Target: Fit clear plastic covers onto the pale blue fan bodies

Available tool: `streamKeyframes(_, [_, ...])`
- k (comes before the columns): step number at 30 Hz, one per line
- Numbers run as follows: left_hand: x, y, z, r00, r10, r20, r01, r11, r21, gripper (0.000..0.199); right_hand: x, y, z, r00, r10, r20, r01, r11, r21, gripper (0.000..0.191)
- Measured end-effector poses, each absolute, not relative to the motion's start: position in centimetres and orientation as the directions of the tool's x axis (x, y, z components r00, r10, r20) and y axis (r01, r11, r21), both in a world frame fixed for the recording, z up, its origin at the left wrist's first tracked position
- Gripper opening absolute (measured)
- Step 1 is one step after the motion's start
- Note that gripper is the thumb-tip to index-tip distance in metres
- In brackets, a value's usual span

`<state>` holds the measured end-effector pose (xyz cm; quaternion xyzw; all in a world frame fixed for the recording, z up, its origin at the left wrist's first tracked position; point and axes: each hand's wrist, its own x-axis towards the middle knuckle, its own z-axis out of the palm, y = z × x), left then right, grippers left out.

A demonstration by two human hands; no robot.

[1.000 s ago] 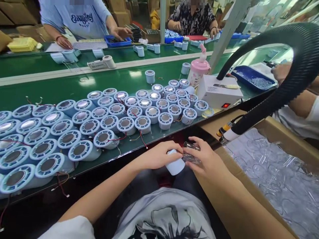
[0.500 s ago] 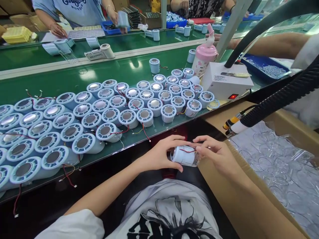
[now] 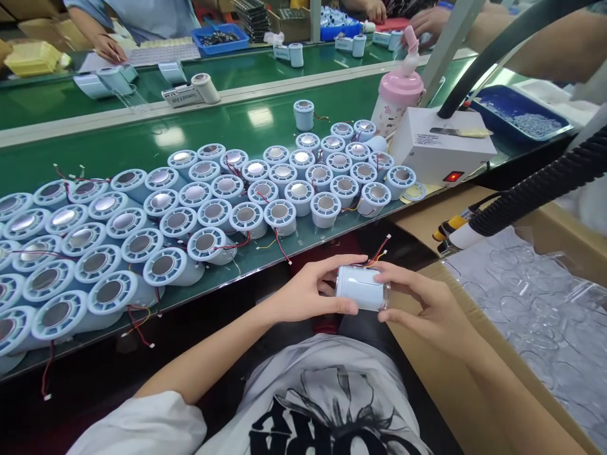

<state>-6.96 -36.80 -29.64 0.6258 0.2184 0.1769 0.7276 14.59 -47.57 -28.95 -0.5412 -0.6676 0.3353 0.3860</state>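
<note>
A light-blue cylindrical housing [image 3: 359, 288] lies on its side between my hands, in front of my body and off the bench edge. My left hand [image 3: 310, 292] is closed around its left end, thumb below and fingers above. At the other end, a clear plastic cover [image 3: 387, 296] shows over the housing. My right hand [image 3: 427, 304] pinches this covered end between thumb and fingers. Red and yellow wires [image 3: 379, 249] stick up behind the housing. Many similar housings [image 3: 279, 213] stand in rows on the green bench to the left, round ends up, some with wires trailing.
An open carton [image 3: 427, 373] of clear plastic covers [image 3: 531, 316] stands at my right. Above it hang a black hose [image 3: 535, 196] and a yellow-and-black tool [image 3: 450, 226]. A white box [image 3: 439, 148] and a pink-lidded bottle [image 3: 398, 95] stand on the bench. Co-workers' hands [image 3: 110, 48] are beyond.
The housing has turned in my hands, so its wires now point up and away instead of lying across its side. My right fingers have spread around the covered end.
</note>
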Motion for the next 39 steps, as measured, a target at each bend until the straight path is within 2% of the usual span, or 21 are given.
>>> streamKeyframes(5, [-7.3,-37.0,-29.4,0.859,0.511,-0.022,0.000,0.042,0.999,0.077,14.6,-47.7,-28.7,-0.098,0.994,0.040,0.279,0.066,-0.958,0.038])
streamKeyframes(12, [-7.5,-37.4,-29.4,0.869,0.490,0.067,-0.050,-0.047,0.998,0.076,14.6,-47.8,-28.6,-0.104,0.993,-0.063,0.182,-0.044,-0.982,0.037])
streamKeyframes(17, [-7.7,-37.4,-29.2,0.873,0.479,0.094,-0.056,-0.093,0.994,0.075,14.4,-47.7,-28.7,-0.093,0.983,-0.156,0.022,-0.155,-0.988,0.036])
streamKeyframes(26, [-7.7,-37.4,-29.7,0.882,0.450,0.138,-0.074,-0.157,0.985,0.080,14.2,-47.3,-29.4,-0.092,0.949,-0.303,-0.162,-0.314,-0.936,0.033])
streamKeyframes(32, [-7.9,-37.4,-29.7,0.886,0.442,0.144,-0.076,-0.166,0.983,0.081,13.7,-47.0,-29.5,-0.095,0.920,-0.380,-0.242,-0.391,-0.888,0.044])
streamKeyframes(39, [-7.9,-37.3,-29.9,0.881,0.430,0.195,-0.125,-0.186,0.975,0.083,12.4,-46.7,-29.1,-0.152,0.849,-0.507,-0.361,-0.525,-0.771,0.058])
